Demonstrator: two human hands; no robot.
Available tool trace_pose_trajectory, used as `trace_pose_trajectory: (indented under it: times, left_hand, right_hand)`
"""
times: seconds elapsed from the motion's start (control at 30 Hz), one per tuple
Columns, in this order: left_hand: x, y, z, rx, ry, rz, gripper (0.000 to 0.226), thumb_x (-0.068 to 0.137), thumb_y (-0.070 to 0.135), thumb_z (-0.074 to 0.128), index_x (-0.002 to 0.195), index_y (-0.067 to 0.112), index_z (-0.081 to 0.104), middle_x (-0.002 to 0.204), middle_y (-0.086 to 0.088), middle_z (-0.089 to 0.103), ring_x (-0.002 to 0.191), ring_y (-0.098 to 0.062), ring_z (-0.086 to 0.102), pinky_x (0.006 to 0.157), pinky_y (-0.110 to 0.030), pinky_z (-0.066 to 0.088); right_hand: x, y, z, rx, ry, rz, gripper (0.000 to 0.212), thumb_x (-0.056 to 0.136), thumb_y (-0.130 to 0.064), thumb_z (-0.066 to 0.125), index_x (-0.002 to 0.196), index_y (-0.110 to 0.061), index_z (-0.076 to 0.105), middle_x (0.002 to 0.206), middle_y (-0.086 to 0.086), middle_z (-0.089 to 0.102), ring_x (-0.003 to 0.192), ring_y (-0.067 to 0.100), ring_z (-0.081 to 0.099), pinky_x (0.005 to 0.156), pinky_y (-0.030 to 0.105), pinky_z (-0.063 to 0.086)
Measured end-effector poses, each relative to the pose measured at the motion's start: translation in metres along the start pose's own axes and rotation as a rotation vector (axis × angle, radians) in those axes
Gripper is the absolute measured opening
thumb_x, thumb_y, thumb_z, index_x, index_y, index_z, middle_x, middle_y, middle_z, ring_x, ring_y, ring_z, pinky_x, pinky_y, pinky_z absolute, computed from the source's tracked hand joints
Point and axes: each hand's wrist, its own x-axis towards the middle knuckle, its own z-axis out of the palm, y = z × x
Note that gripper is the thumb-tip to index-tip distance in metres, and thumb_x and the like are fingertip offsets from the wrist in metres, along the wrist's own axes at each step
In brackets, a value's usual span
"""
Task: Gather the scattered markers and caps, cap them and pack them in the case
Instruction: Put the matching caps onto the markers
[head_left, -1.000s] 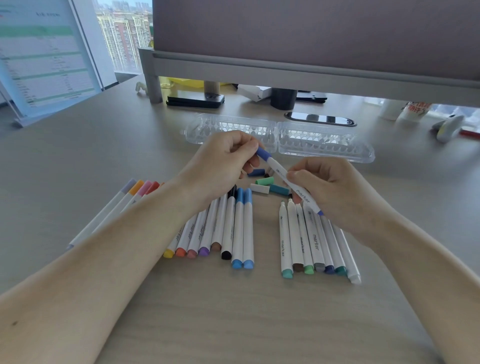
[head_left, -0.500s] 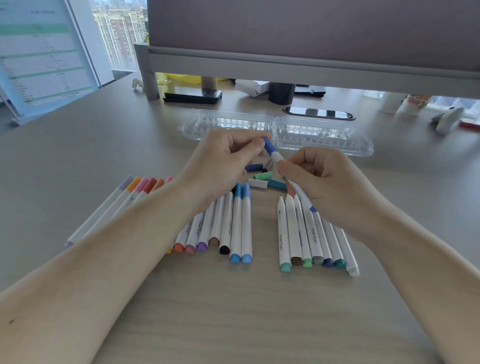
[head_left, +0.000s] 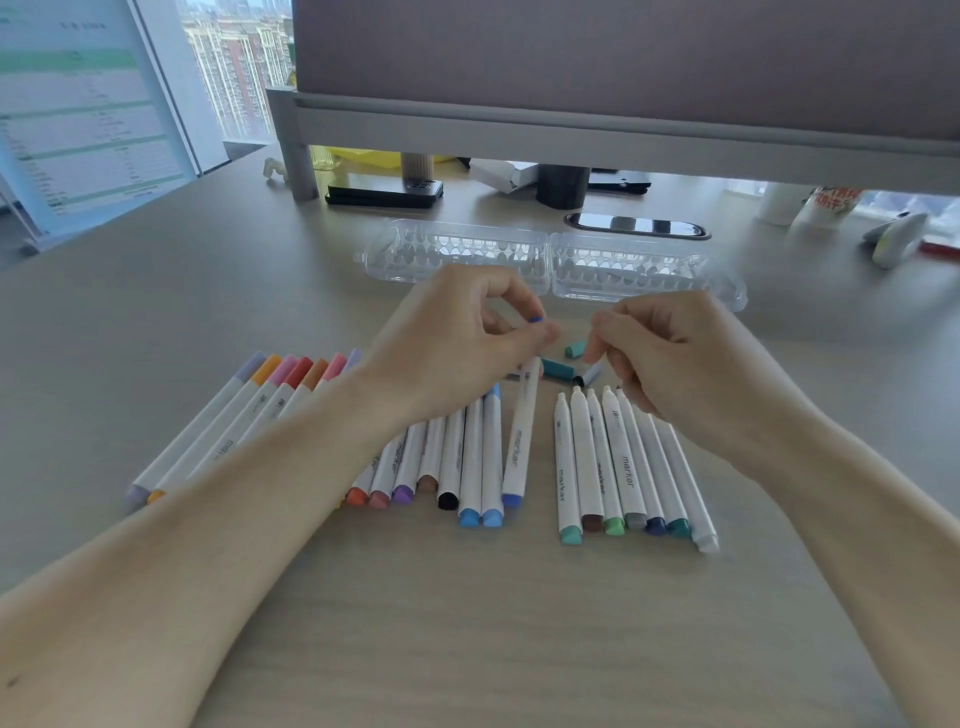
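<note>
My left hand (head_left: 462, 338) pinches the blue-capped top of a white marker (head_left: 521, 431). That marker hangs down at the right end of the middle row of capped markers (head_left: 467, 457). My right hand (head_left: 670, 358) is curled, its fingertips pinching a grey cap (head_left: 589, 374) that lies on the desk. Beside it lie a teal cap (head_left: 558, 369) and a mint cap (head_left: 575, 349). Under my right hand lies a row of uncapped markers (head_left: 613, 467), tips pointing away. Another capped row (head_left: 260, 395) fans out at the left. The clear plastic case (head_left: 550, 260) lies open behind my hands.
A grey monitor shelf (head_left: 571, 130) spans the back, with a black phone (head_left: 384, 192) and a dark cup (head_left: 563, 184) under it. A document stand (head_left: 88, 119) leans at the far left. A paper cup (head_left: 826, 205) and a mouse (head_left: 893, 239) sit at the right.
My right hand let go of the blue marker and dropped to the loose caps. My left hand, still gripping the capped end, swung the marker down beside the middle row.
</note>
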Motion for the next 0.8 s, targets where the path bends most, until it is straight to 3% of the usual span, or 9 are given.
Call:
trace_pose_trajectory:
  times: [0.1,0.23,0.33,0.43,0.8]
  left_hand:
    - [-0.002,-0.003,0.005,0.186,0.005,0.053,0.016,0.089,0.04,0.077,0.086,0.026,0.07,0.06,0.009,0.07,0.054,0.002,0.063,0.061,-0.018,0.05]
    - [0.0,-0.009,0.006,0.416,0.064,0.086,0.018,0.086,0.048,0.076,0.082,0.031,0.069,0.066,0.014,0.066,0.061,0.003,0.061,0.058,-0.016,0.045]
    - [0.003,-0.014,0.005,0.406,0.088,0.09,0.011,0.091,0.035,0.072,0.082,0.031,0.068,0.062,0.013,0.062,0.056,0.0,0.058,0.058,-0.021,0.05]
    - [0.006,-0.017,0.004,0.416,0.132,0.093,0.013,0.093,0.026,0.068,0.082,0.032,0.067,0.062,0.013,0.058,0.056,0.001,0.055,0.058,-0.02,0.044]
    - [0.007,-0.018,0.008,0.422,0.12,0.112,0.013,0.093,0.032,0.069,0.08,0.031,0.068,0.065,0.012,0.061,0.058,-0.002,0.057,0.057,-0.022,0.045]
  right_hand:
    - [-0.005,-0.001,0.001,-0.153,-0.067,-0.052,0.03,0.092,-0.039,0.065,0.069,-0.021,0.073,0.048,-0.009,0.049,0.042,0.005,0.038,0.048,0.019,0.035]
    - [-0.011,-0.001,0.007,-0.327,-0.103,-0.089,0.023,0.078,-0.045,0.075,0.065,-0.027,0.068,0.05,-0.02,0.054,0.049,0.0,0.05,0.048,0.014,0.036]
    - [-0.013,-0.003,0.01,-0.418,-0.11,-0.102,0.022,0.075,-0.044,0.077,0.064,-0.028,0.066,0.054,-0.015,0.052,0.051,0.002,0.05,0.051,0.018,0.04]
    - [-0.015,-0.007,0.013,-0.468,-0.125,-0.104,0.025,0.075,-0.047,0.077,0.065,-0.027,0.066,0.061,-0.014,0.054,0.056,0.004,0.051,0.057,0.026,0.048]
    - [-0.02,-0.02,0.02,-0.622,-0.1,-0.102,0.026,0.076,-0.054,0.069,0.069,-0.029,0.067,0.072,-0.014,0.063,0.07,0.005,0.059,0.056,0.026,0.044]
